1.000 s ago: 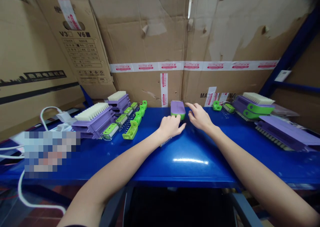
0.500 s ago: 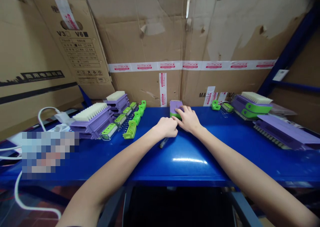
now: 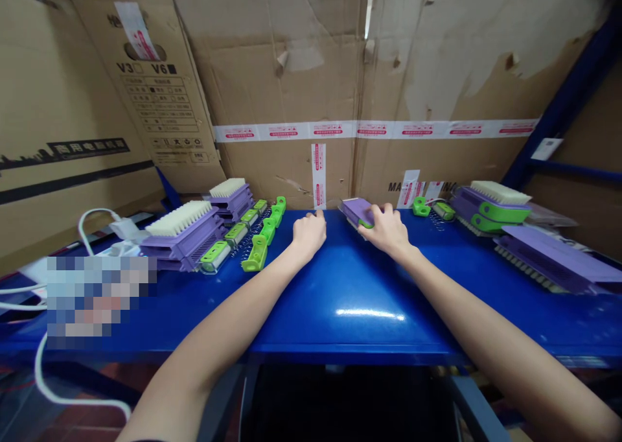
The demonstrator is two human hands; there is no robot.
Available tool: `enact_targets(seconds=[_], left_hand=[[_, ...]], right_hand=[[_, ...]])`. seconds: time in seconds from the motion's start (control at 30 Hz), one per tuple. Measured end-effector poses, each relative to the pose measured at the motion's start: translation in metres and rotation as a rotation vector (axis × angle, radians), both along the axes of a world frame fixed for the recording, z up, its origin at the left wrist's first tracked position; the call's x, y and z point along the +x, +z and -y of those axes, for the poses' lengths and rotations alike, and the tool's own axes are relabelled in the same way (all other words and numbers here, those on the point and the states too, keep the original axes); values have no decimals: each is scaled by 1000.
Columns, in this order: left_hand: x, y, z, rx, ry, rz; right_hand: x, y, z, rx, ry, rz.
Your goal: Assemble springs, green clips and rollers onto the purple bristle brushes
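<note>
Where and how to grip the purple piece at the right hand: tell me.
Take the purple piece across its long sides near the green end, probably from the near right: it is longer than wide, points away leftward, and the cardboard stands behind its far end.

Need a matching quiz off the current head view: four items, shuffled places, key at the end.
Items
1. Right hand
2. Left hand
3. Green brackets
4. White cable

Places
A. In a row beside the springs, left of both hands
B. Hanging past the table's front edge, far left
C. Fingers on the purple block
D. Over the table, left of that block

Pairs: 1-C, 2-D, 3-A, 4-B
</note>
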State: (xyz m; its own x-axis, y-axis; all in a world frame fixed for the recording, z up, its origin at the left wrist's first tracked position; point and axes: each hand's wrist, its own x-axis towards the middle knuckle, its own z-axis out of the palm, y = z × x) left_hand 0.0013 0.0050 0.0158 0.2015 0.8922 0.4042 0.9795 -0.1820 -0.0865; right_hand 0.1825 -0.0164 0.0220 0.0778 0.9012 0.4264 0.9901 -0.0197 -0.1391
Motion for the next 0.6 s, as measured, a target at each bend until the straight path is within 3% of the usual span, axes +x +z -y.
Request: enact_targets(seconds=[0.17, 0.27, 0.53, 0.6], left_hand=[[8, -1, 6, 5, -52, -11], [9, -3, 7, 14, -63, -32], [8, -5, 5, 3, -68, -43], [8, -6, 5, 1, -68, -41]], right_hand=[[20, 14, 24, -133, -13, 104], [38, 11, 49, -137, -7, 175], [119, -7, 112, 81, -35, 61], [155, -9, 120, 205, -147, 92]])
